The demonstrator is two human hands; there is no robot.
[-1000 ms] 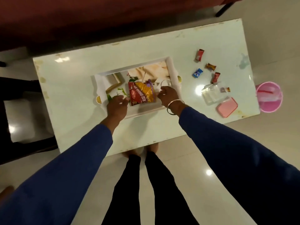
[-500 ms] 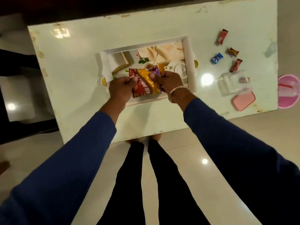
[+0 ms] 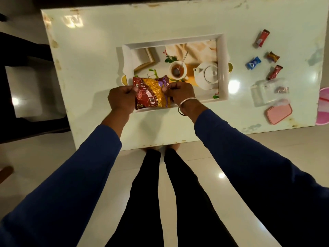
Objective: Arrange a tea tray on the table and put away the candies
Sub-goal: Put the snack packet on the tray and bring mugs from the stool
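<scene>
Head view shows the left hand (image 3: 122, 98) and right hand (image 3: 179, 91) each pinching an upper corner of the red snack packet (image 3: 153, 93), thumbs on its face and fingers curled behind, a two-sided hold that looks set for tearing it open. The packet hangs above the near rim of the white tea tray (image 3: 223, 68), whose floor bears a printed teapot-and-cup picture. Four wrapped candies (image 3: 252, 63) lie well to the right on the table (image 3: 89, 68), beside a clear container (image 3: 267, 93) and its pink lid (image 3: 279, 113), still not put away.

Long dark-blue sleeves (image 3: 89, 175) cover both arms to the wrists; a thin silver bangle (image 3: 185, 106) circles the right wrist; black trousers (image 3: 147, 202) below.
</scene>
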